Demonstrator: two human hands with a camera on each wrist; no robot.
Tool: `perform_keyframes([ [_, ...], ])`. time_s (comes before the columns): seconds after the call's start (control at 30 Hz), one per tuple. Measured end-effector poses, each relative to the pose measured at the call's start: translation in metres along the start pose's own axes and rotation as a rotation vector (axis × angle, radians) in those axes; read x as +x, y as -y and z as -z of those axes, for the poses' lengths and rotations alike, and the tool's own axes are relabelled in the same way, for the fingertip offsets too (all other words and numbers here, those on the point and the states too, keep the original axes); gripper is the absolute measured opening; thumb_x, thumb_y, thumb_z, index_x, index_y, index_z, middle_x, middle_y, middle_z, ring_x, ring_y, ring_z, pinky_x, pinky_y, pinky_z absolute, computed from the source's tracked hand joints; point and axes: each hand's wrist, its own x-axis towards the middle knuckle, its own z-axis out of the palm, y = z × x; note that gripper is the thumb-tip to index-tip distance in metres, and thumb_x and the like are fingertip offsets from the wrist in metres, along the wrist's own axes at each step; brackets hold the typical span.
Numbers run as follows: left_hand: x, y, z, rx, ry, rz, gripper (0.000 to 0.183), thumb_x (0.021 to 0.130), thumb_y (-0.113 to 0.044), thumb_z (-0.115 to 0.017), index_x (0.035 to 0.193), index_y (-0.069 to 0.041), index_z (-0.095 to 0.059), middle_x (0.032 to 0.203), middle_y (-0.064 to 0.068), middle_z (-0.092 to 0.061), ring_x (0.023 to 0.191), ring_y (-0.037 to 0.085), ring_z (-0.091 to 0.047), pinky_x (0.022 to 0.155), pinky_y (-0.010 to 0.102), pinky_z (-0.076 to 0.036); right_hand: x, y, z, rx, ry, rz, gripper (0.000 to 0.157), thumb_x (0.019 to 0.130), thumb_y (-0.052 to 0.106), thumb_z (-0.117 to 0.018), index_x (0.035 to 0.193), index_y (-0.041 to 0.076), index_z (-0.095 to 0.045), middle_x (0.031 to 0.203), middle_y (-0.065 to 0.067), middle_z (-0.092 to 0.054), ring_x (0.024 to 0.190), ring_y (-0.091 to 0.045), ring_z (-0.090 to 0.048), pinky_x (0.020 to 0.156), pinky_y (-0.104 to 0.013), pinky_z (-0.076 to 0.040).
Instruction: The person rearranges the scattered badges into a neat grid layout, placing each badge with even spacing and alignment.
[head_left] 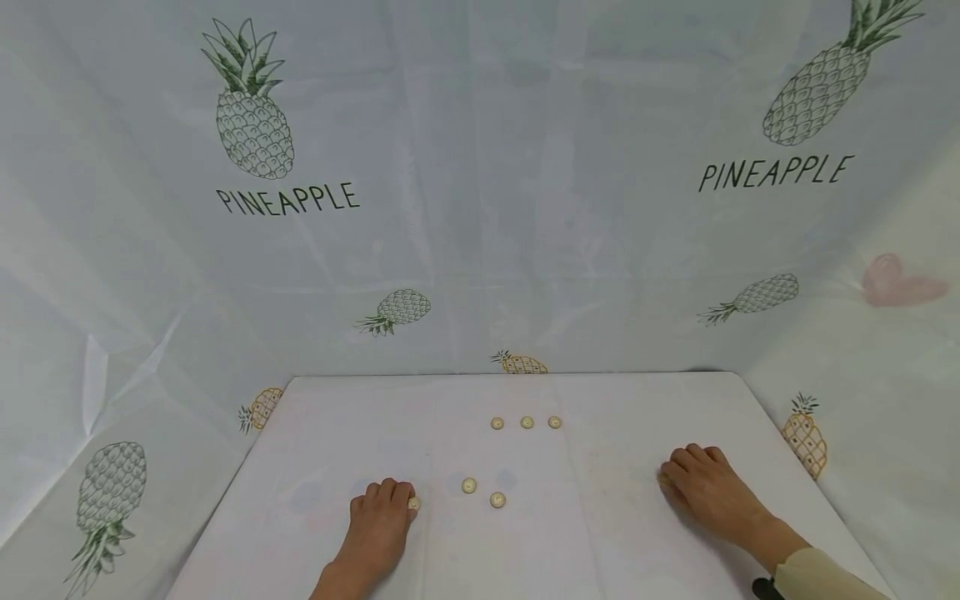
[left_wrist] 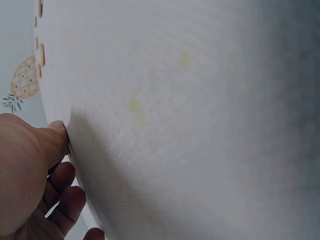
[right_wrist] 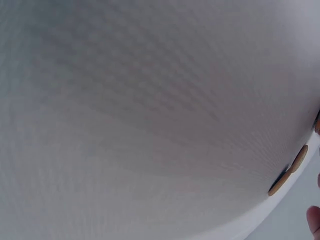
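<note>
On the white tabletop my left hand [head_left: 378,525] has its fingers bent and pinches a round, pale wooden button [head_left: 415,503] at its thumb side. The left wrist view shows the thumb [left_wrist: 57,132] down at the surface; that button is hidden there. Over to the right, my right hand [head_left: 708,492] rests with curled fingers and seems to hold a wooden button [head_left: 663,479], mostly covered by the fingertips. In the right wrist view, tan discs [right_wrist: 281,183] lie edge-on close to the fingers, and most of that hand is out of frame.
Between the hands lie two wooden buttons [head_left: 498,500]. Farther back, three more wooden buttons [head_left: 527,422] form a row near the far edge of the white table [head_left: 337,417]. A pineapple-printed cloth [head_left: 510,208] hangs behind and around the table.
</note>
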Motion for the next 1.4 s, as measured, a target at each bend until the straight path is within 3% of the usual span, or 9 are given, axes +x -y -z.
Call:
perform_keyframes([
  [0.13, 0.000, -0.001, 0.001, -0.004, 0.003, 0.006, 0.024, 0.094, -0.026, -0.080, 0.107, -0.015, -0.062, 0.097, -0.001, -0.056, 0.089, 0.019, -0.049, 0.084, 0.052, -0.048, -0.001, -0.001, 0.000, 0.024, 0.002, 0.015, 0.062, 0.114, 0.049, -0.011, 0.103, 0.026, -0.067, 0.100, 0.009, -0.058, 0.091, -0.015, -0.050, 0.080, -0.044, -0.043],
  [0.5, 0.000, 0.002, 0.000, -0.056, 0.006, 0.022, 0.021, 0.096, -0.024, -0.078, 0.105, -0.017, -0.061, 0.098, -0.003, -0.054, 0.090, 0.019, -0.048, 0.086, 0.053, -0.047, -0.003, -0.010, 0.002, 0.049, -0.052, 0.039, 0.059, 0.112, 0.058, -0.022, 0.105, 0.021, -0.068, 0.103, 0.007, -0.060, 0.092, -0.015, -0.049, 0.080, -0.043, -0.040],
  [0.9, 0.000, 0.000, 0.002, -0.065, 0.010, 0.022, 0.021, 0.096, -0.024, -0.078, 0.105, -0.017, -0.060, 0.098, -0.002, -0.055, 0.091, 0.019, -0.049, 0.086, 0.054, -0.047, 0.001, -0.008, 0.000, 0.020, -0.071, 0.042, 0.069, 0.113, 0.053, -0.012, 0.095, 0.019, -0.070, 0.094, 0.007, -0.060, 0.088, -0.016, -0.051, 0.078, -0.045, -0.042],
  [0.97, 0.000, 0.000, 0.002, -0.070, 0.014, 0.025, 0.020, 0.097, -0.024, -0.078, 0.105, -0.017, -0.060, 0.098, -0.002, -0.055, 0.091, 0.019, -0.049, 0.086, 0.054, -0.047, 0.002, -0.009, 0.000, 0.025, -0.065, 0.046, 0.067, 0.114, 0.053, -0.017, 0.095, 0.018, -0.071, 0.093, 0.007, -0.060, 0.088, -0.016, -0.051, 0.078, -0.045, -0.042],
  [1.03, 0.000, 0.000, 0.003, -0.073, 0.020, 0.028, 0.020, 0.097, -0.024, -0.077, 0.105, -0.017, -0.061, 0.098, -0.002, -0.055, 0.091, 0.019, -0.049, 0.087, 0.053, -0.047, 0.002, -0.009, 0.002, 0.034, -0.058, 0.049, 0.047, 0.112, 0.049, -0.041, 0.095, 0.017, -0.072, 0.093, 0.008, -0.060, 0.088, -0.016, -0.050, 0.078, -0.045, -0.042],
  [1.13, -0.001, 0.000, 0.004, -0.070, 0.028, 0.025, 0.019, 0.098, -0.025, -0.076, 0.106, -0.017, -0.061, 0.098, -0.003, -0.055, 0.091, 0.018, -0.048, 0.087, 0.053, -0.046, 0.003, -0.010, 0.003, 0.040, -0.043, 0.053, 0.016, 0.093, 0.034, -0.077, 0.095, 0.019, -0.073, 0.092, 0.011, -0.059, 0.087, -0.013, -0.049, 0.077, -0.042, -0.042],
  [1.2, -0.001, 0.000, 0.004, -0.066, 0.031, 0.021, 0.019, 0.098, -0.025, -0.076, 0.107, -0.017, -0.061, 0.098, -0.003, -0.055, 0.091, 0.018, -0.048, 0.087, 0.053, -0.046, 0.004, -0.009, 0.004, 0.040, -0.037, 0.054, 0.025, 0.076, 0.025, -0.089, 0.094, 0.021, -0.073, 0.092, 0.013, -0.059, 0.087, -0.011, -0.048, 0.077, -0.041, -0.042],
  [1.3, -0.001, 0.001, 0.004, -0.059, 0.031, 0.017, 0.019, 0.098, -0.025, -0.076, 0.107, -0.016, -0.061, 0.098, -0.003, -0.055, 0.090, 0.018, -0.047, 0.086, 0.052, -0.046, 0.006, -0.009, 0.003, 0.025, -0.033, 0.067, 0.022, 0.083, 0.029, -0.089, 0.094, 0.021, -0.071, 0.091, 0.012, -0.058, 0.086, -0.011, -0.047, 0.076, -0.040, -0.041],
  [1.4, -0.001, 0.000, 0.003, -0.054, 0.026, 0.014, 0.020, 0.098, -0.025, -0.076, 0.107, -0.016, -0.061, 0.097, -0.002, -0.055, 0.090, 0.018, -0.047, 0.086, 0.053, -0.047, 0.007, -0.008, 0.000, -0.008, -0.041, 0.082, 0.025, 0.104, 0.040, -0.065, 0.092, 0.018, -0.067, 0.090, 0.008, -0.056, 0.084, -0.015, -0.047, 0.074, -0.041, -0.041],
])
